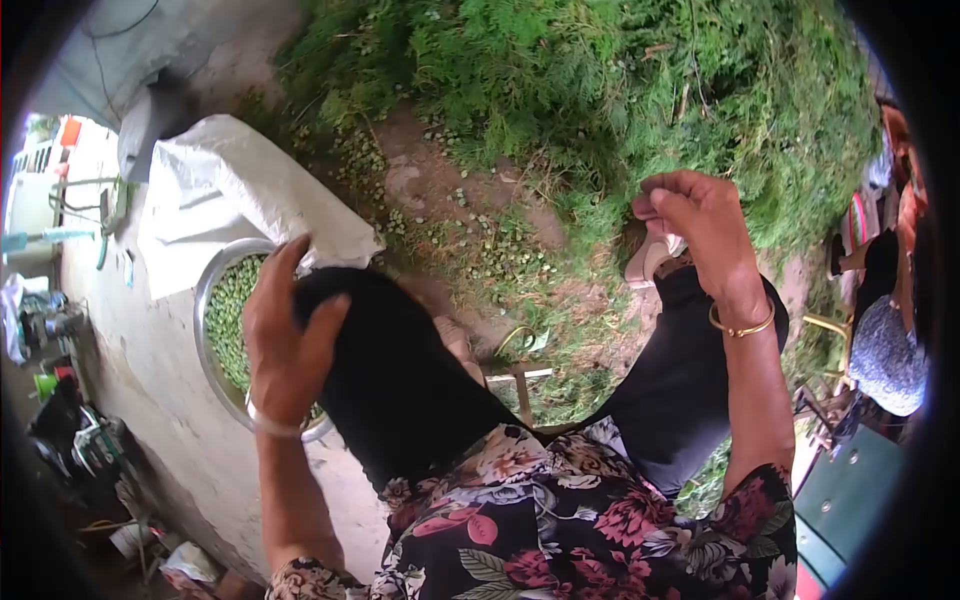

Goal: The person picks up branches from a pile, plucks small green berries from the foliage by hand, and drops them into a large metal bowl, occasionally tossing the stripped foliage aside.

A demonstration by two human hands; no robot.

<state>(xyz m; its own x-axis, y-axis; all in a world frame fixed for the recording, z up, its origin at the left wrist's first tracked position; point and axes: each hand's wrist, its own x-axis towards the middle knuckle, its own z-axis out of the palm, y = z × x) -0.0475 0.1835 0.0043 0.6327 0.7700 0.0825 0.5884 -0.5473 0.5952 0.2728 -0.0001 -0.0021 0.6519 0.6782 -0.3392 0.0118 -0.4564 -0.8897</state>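
Observation:
My left hand [285, 345] is beside my left knee, over the metal basin [203, 330]. Its thumb and fingers are spread, and nothing shows between them. Small green seed cones or berries [230, 315] fill the basin, which my hand and knee partly cover. Above my right knee my right hand [700, 215] is raised, with its fingers curled together near the feathery green conifer branches [560, 80]. Whether something small sits in its fingertips I cannot make out.
A white sack [230, 185] lies beyond the basin on the concrete. Loose green bits and sprigs [490, 250] litter the ground ahead. On the right another person [885, 340] sits near a yellow-framed seat. Tools and clutter [85, 435] stand along the left.

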